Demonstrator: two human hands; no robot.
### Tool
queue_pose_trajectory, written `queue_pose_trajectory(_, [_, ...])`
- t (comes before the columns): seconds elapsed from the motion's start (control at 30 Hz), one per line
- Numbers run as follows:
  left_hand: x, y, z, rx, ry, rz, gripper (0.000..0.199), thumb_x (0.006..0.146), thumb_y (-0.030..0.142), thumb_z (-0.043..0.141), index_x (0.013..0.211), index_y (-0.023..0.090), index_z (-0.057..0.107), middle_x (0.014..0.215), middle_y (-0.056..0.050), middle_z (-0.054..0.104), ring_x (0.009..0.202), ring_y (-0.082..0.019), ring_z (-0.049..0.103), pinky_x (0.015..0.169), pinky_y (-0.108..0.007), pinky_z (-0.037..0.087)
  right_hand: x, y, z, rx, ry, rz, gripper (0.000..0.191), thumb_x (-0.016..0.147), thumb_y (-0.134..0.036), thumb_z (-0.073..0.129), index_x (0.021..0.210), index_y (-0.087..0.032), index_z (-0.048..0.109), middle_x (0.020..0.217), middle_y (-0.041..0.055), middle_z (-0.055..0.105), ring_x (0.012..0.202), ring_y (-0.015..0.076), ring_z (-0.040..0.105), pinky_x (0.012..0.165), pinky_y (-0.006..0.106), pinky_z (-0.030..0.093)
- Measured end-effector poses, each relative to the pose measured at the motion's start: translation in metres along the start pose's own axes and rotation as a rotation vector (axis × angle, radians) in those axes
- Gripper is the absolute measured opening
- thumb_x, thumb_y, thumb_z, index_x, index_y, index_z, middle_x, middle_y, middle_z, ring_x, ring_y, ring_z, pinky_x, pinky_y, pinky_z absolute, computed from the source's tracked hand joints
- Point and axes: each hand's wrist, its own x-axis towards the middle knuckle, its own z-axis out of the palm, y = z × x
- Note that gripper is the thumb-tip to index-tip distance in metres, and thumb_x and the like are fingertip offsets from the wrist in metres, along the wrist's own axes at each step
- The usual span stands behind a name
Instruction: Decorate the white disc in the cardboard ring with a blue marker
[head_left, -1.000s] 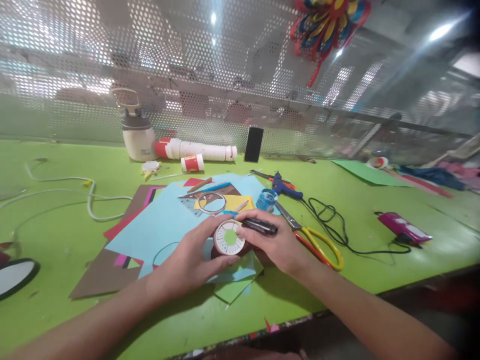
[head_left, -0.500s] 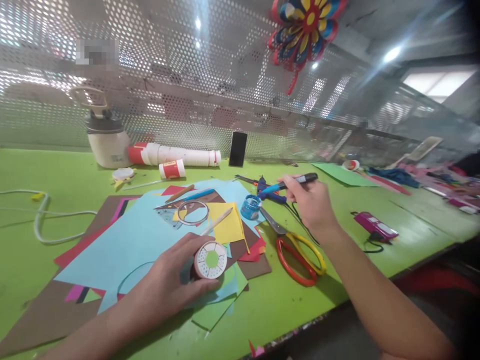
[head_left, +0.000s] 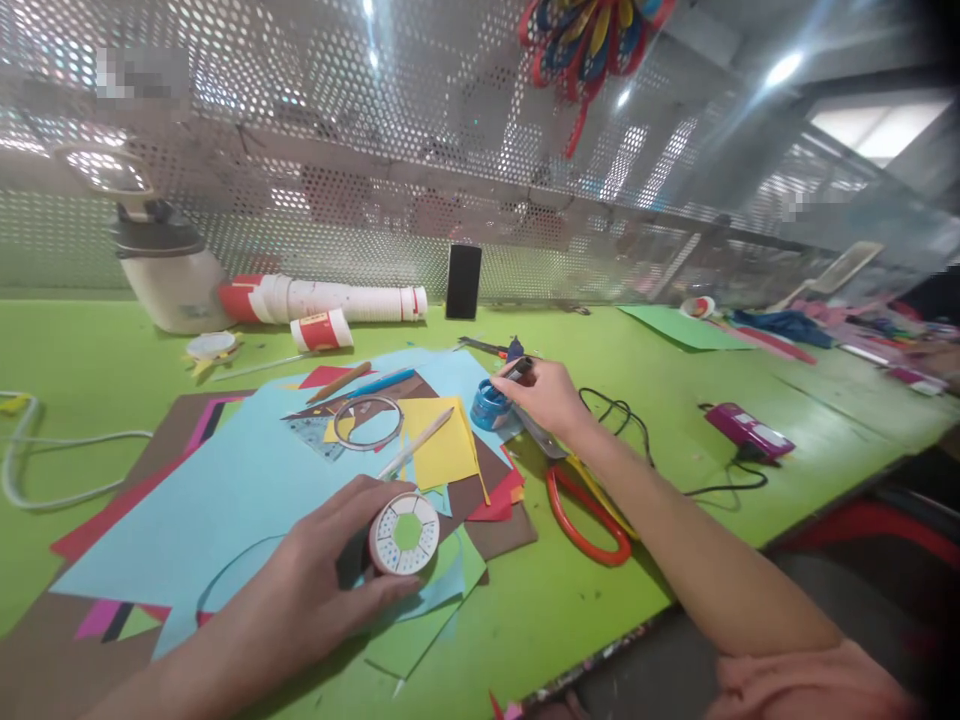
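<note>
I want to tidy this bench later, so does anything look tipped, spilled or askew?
A red-and-white cup lies on its side in front of a cup stack, as if tipped, though the stack lies sideways too. The coloured sheets overlap at odd angles. I see no spill around the blue jar by the right hand.

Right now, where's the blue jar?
In the head view, the jar stands near the middle, up and right of the yellow paper, beside the right hand.

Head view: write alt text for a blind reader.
A left hand holds a round piece marked with a green hexagon; the right hand holds a pen at a blue jar. Coloured paper and scissors lie on a green table.
</note>
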Motion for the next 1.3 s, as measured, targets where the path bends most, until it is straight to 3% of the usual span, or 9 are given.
queue_pose_trajectory(0.37, [0.003, 0.001, -0.001, -0.001, -0.023, -0.010, 0.039, 0.081, 0.037, 0.070, 0.119, 0.027, 0.065, 0.115, -0.007, 0.069, 0.102, -0.029, 0.067, 0.085, -0.037, 0.057, -0.002, -0.002, -0.012, 0.023, 0.095, 0.005, 0.028, 0.095, -0.036, 0.060, 0.111, -0.014, 0.063, 0.109, 0.0066, 0.067, 0.094, 0.0189, 0.067, 0.083, 0.040, 0.056])
queue_pose_trajectory(0.63, [0.001, 0.003, 0.002, -0.032, 0.015, -0.078, 0.042, 0.081, 0.035, 0.070, 0.120, 0.025, 0.062, 0.117, -0.007, 0.067, 0.107, -0.028, 0.064, 0.088, -0.036, 0.054, -0.002, 0.006, 0.004, 0.088, 0.046, 0.005, 0.024, 0.094, -0.033, 0.062, 0.107, -0.014, 0.064, 0.103, 0.0052, 0.068, 0.088, 0.0167, 0.067, 0.078, 0.036, 0.058])
queue_pose_trajectory(0.77, [0.001, 0.002, 0.002, -0.048, 0.007, -0.039, 0.043, 0.081, 0.036, 0.071, 0.121, 0.024, 0.062, 0.116, -0.008, 0.067, 0.105, -0.028, 0.064, 0.091, -0.040, 0.052, -0.005, -0.001, -0.007, 0.168, 0.147, -0.001, 0.018, 0.091, -0.031, 0.066, 0.095, -0.013, 0.066, 0.088, 0.0015, 0.068, 0.076, 0.0134, 0.066, 0.070, 0.031, 0.057])
queue_pose_trajectory(0.93, [0.004, -0.001, 0.002, -0.062, 0.029, -0.004, 0.046, 0.079, 0.035, 0.073, 0.122, 0.023, 0.061, 0.115, -0.008, 0.067, 0.104, -0.027, 0.064, 0.089, -0.039, 0.052, -0.010, -0.018, -0.032, 0.320, 0.336, -0.046, 0.015, 0.073, -0.026, 0.080, 0.074, -0.016, 0.070, 0.057, -0.0029, 0.062, 0.051, 0.0108, 0.057, 0.051, 0.025, 0.048])
queue_pose_trajectory(1.1, [0.005, 0.002, -0.002, -0.041, -0.011, 0.025, 0.042, 0.079, 0.030, 0.073, 0.118, 0.020, 0.063, 0.110, -0.007, 0.067, 0.099, -0.024, 0.065, 0.088, -0.037, 0.052, -0.027, -0.040, -0.045, 0.507, 0.471, -0.121, 0.021, 0.074, -0.029, 0.080, 0.065, -0.018, 0.064, 0.050, -0.0048, 0.056, 0.044, 0.0072, 0.050, 0.044, 0.022, 0.040])
queue_pose_trajectory(1.2, [0.004, 0.002, -0.002, -0.049, -0.022, 0.026, 0.043, 0.078, 0.030, 0.074, 0.118, 0.019, 0.063, 0.110, -0.008, 0.067, 0.100, -0.025, 0.064, 0.087, -0.037, 0.051, -0.050, -0.058, -0.039, 0.651, 0.391, -0.136, 0.023, 0.078, -0.034, 0.077, 0.068, -0.019, 0.064, 0.053, -0.0043, 0.057, 0.045, 0.0077, 0.051, 0.044, 0.023, 0.040])
queue_pose_trajectory(1.3, [0.004, -0.001, -0.002, -0.072, -0.013, 0.029, 0.046, 0.078, 0.034, 0.076, 0.119, 0.018, 0.064, 0.113, -0.009, 0.066, 0.103, -0.025, 0.063, 0.089, -0.037, 0.050, -0.075, -0.074, -0.022, 0.778, 0.142, -0.064, 0.022, 0.080, -0.038, 0.076, 0.078, -0.017, 0.071, 0.061, -0.0002, 0.063, 0.051, 0.0108, 0.057, 0.047, 0.025, 0.046])
